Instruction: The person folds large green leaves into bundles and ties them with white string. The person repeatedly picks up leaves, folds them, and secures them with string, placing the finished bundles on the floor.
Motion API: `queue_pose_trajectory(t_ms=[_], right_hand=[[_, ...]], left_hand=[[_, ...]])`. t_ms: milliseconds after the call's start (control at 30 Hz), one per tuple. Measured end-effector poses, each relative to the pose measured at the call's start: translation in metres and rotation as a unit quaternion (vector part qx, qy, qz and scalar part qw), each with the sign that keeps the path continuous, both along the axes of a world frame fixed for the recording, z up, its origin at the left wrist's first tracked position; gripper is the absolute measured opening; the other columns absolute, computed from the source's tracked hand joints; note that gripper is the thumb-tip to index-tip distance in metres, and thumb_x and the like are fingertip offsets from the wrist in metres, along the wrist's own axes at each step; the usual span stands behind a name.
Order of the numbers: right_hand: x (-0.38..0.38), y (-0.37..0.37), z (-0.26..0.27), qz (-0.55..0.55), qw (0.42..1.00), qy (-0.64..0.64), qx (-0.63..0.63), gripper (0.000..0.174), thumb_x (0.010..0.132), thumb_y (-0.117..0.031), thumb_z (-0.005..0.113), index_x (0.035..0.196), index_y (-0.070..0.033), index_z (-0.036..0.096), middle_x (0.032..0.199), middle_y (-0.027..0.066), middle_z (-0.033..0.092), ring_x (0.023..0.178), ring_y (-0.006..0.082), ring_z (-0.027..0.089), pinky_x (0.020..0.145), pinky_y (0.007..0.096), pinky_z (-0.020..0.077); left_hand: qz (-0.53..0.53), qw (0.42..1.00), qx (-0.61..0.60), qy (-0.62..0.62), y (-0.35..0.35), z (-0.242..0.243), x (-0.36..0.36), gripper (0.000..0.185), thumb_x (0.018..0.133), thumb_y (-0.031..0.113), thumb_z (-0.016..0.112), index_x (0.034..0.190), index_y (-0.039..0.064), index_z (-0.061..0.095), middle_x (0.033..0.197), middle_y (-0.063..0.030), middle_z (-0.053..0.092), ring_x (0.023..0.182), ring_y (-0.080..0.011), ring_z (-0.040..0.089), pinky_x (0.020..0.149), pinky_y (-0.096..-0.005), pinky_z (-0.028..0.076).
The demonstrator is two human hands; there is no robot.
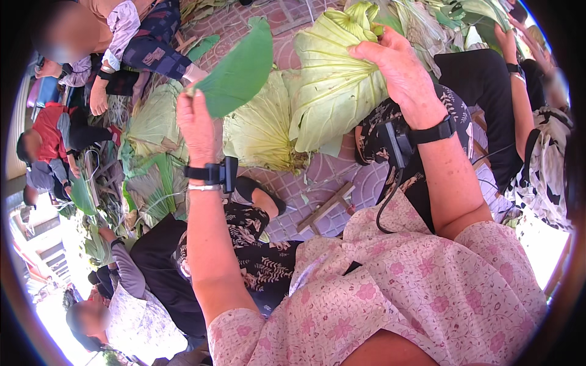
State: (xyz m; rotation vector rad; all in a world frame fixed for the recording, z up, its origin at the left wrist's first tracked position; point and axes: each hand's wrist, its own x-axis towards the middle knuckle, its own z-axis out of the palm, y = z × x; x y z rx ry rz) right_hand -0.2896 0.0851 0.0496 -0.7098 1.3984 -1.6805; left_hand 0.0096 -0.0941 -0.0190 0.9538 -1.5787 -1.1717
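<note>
Pinched at its edge in my left hand [197, 123] is a smooth green leaf [242, 73], raised to the upper right. My right hand [403, 75] grips the gathered end of a large pale yellow-green leaf bundle [339, 87], probably lotus leaves, with raised veins fanning out downward. Between my hands, lower down, a stack of similar pale leaves [261, 128] lies on the tiled floor, with a brown, ragged edge at its lower right. The held bundle partly covers that stack.
A wooden piece [325, 208] lies on the patterned tiles [284, 224] near my feet. More leaf piles [155, 123] spread to the left. Several people sit close around, one person's arm [522, 100] at the right. A black cable [384, 215] hangs from my right wrist device.
</note>
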Motion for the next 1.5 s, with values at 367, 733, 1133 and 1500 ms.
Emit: queue_pose_trajectory(t_ms=[367, 733, 1133, 1500], right_hand=[[-0.008, 0.002, 0.008, -0.029, 0.999, -0.026, -0.026, 0.036, 0.077, -0.001, 0.070, 0.112, 0.005, 0.061, 0.104, 0.0102, 0.068, 0.094, 0.0187, 0.065, 0.086, 0.0309, 0.0504], [-0.027, 0.018, 0.019, -0.086, 0.996, 0.014, -0.021, 0.033, 0.077, -0.007, 0.074, 0.109, -0.003, 0.064, 0.106, 0.0031, 0.065, 0.102, 0.0138, 0.058, 0.094, 0.0281, 0.0399], [-0.029, 0.019, 0.017, -0.089, 0.996, 0.000, -0.001, 0.037, 0.075, -0.006, 0.077, 0.109, -0.003, 0.062, 0.105, 0.0041, 0.064, 0.104, 0.0149, 0.057, 0.096, 0.0285, 0.0403], [-0.005, 0.006, 0.014, -0.038, 0.999, -0.025, -0.007, 0.038, 0.076, -0.001, 0.072, 0.112, 0.002, 0.061, 0.104, 0.0083, 0.067, 0.096, 0.0176, 0.063, 0.091, 0.0304, 0.0474]], left_hand=[[-0.194, 0.888, -0.140, -0.393, 0.068, -0.184, 0.027, 0.028, 0.092, 0.008, 0.057, 0.120, 0.008, 0.063, 0.118, -0.0175, 0.064, 0.110, -0.0366, 0.059, 0.095, -0.0435, 0.046], [0.015, 0.927, -0.165, -0.335, 0.065, -0.130, 0.008, 0.031, 0.092, 0.004, 0.055, 0.123, 0.010, 0.060, 0.120, -0.0169, 0.062, 0.111, -0.0362, 0.058, 0.095, -0.0418, 0.048], [-0.147, 0.873, -0.157, -0.439, 0.086, -0.159, 0.024, 0.027, 0.090, 0.009, 0.057, 0.116, 0.007, 0.064, 0.116, -0.0175, 0.063, 0.111, -0.0363, 0.058, 0.091, -0.0431, 0.051], [-0.221, 0.849, -0.040, -0.479, 0.093, -0.121, 0.004, 0.043, 0.089, 0.019, 0.063, 0.128, 0.004, 0.056, 0.117, -0.0212, 0.064, 0.110, -0.0347, 0.061, 0.093, -0.0404, 0.049]])
